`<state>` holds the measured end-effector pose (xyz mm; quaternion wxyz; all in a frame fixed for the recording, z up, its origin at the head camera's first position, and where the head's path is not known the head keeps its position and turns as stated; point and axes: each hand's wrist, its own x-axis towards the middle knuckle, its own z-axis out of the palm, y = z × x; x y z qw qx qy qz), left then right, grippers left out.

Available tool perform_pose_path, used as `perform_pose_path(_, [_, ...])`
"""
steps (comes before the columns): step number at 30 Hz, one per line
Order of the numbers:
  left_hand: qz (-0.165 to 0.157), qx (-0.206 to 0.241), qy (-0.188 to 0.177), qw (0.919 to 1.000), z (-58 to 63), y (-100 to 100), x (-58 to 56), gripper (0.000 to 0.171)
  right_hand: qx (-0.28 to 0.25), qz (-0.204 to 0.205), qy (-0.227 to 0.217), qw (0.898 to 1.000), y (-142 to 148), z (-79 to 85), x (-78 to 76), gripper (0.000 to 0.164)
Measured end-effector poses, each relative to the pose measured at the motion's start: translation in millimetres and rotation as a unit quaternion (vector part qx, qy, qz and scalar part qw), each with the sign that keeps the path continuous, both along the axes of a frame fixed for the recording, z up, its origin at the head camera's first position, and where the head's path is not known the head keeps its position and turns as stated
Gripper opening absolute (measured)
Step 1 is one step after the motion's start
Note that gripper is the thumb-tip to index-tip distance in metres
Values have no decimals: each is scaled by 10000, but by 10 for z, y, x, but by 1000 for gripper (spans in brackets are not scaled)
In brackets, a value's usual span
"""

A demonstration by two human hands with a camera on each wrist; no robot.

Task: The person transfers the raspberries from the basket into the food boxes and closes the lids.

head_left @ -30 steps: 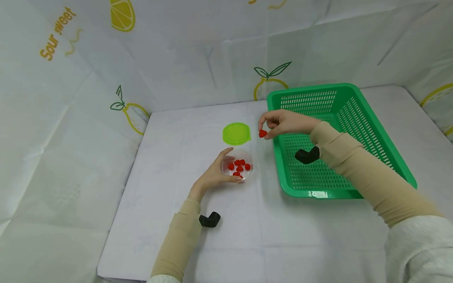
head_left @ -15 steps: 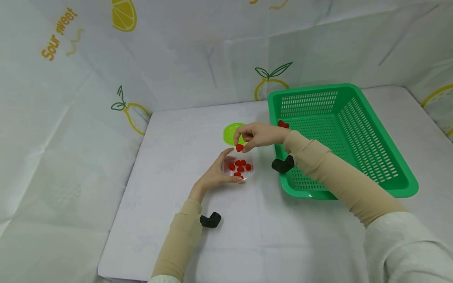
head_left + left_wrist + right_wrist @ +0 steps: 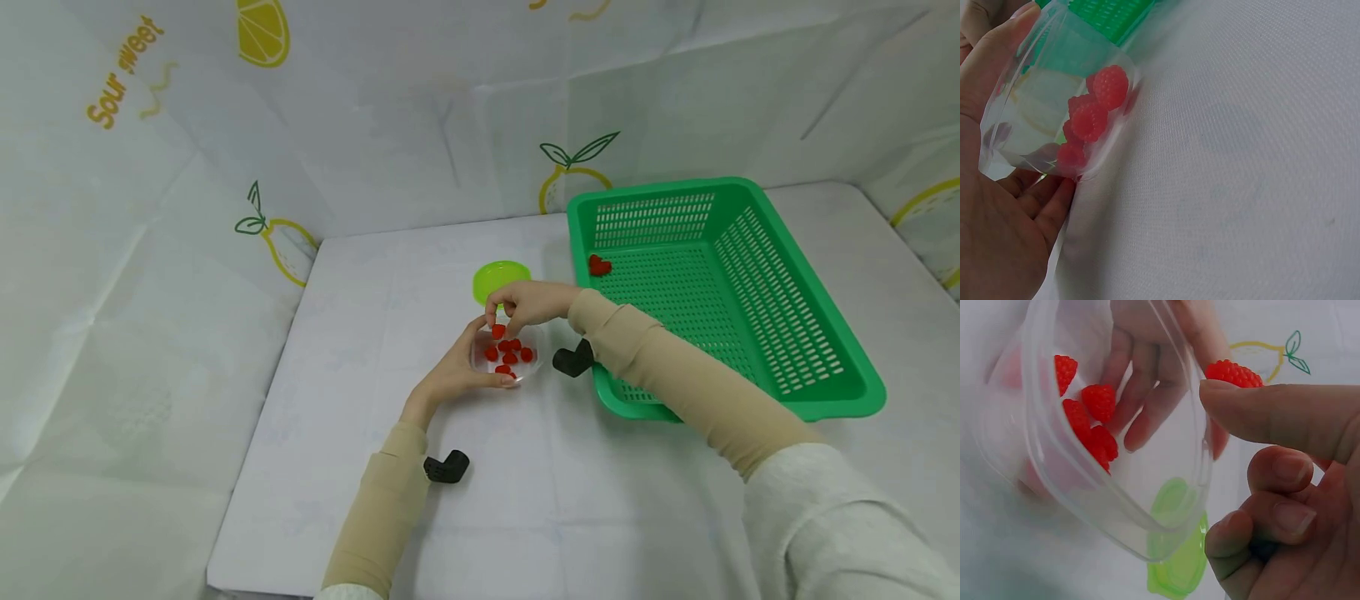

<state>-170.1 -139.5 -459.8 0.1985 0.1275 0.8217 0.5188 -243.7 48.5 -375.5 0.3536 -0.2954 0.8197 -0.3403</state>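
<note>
My left hand (image 3: 455, 368) grips a clear plastic tub (image 3: 1054, 94) from its left side, fingers and thumb curled round the wall. Several red raspberries (image 3: 1098, 402) lie on the tub's bottom. Above the tub's far rim, my right hand (image 3: 534, 303) pinches one raspberry (image 3: 1235, 374) between thumb and forefinger, its other fingers curled in. Just behind the tub, the green lid (image 3: 501, 275) lies on the table, partly covered by the right hand in the head view.
A large green plastic basket (image 3: 817, 292) stands on the right of the table, with red raspberries (image 3: 599, 266) clustered in its far left corner. The right forearm passes over its near left edge. A lemon-printed cloth (image 3: 420, 108) hangs behind the white table (image 3: 322, 400).
My right hand has carried the raspberry leftward and down, from beside the basket's left rim to over the tub. Raspberries in the basket have come into sight. The left hand stays still.
</note>
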Motion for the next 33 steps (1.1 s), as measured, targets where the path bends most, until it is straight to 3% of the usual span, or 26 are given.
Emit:
perform_pose_path(17, [-73, 66, 25, 9999, 16, 2, 3, 96, 518, 326, 305, 9977, -74, -80, 24, 21])
perform_pose_path(23, [-217, 127, -69, 9997, 168, 21, 41, 93, 514, 462, 330, 9971, -84, -95, 17, 26])
perform_pose_path(26, [-231, 111, 28, 9997, 132, 16, 31, 95, 487, 463, 326, 9972, -84, -100, 14, 28])
perform_pose_path(29, [-182, 113, 178, 9996, 5, -3, -6, 98, 471, 443, 278, 9975, -83, -101, 17, 28])
perform_pose_path(33, [-146, 90, 172, 9997, -3, -1, -7, 101, 474, 427, 267, 9976, -76, -89, 24, 27])
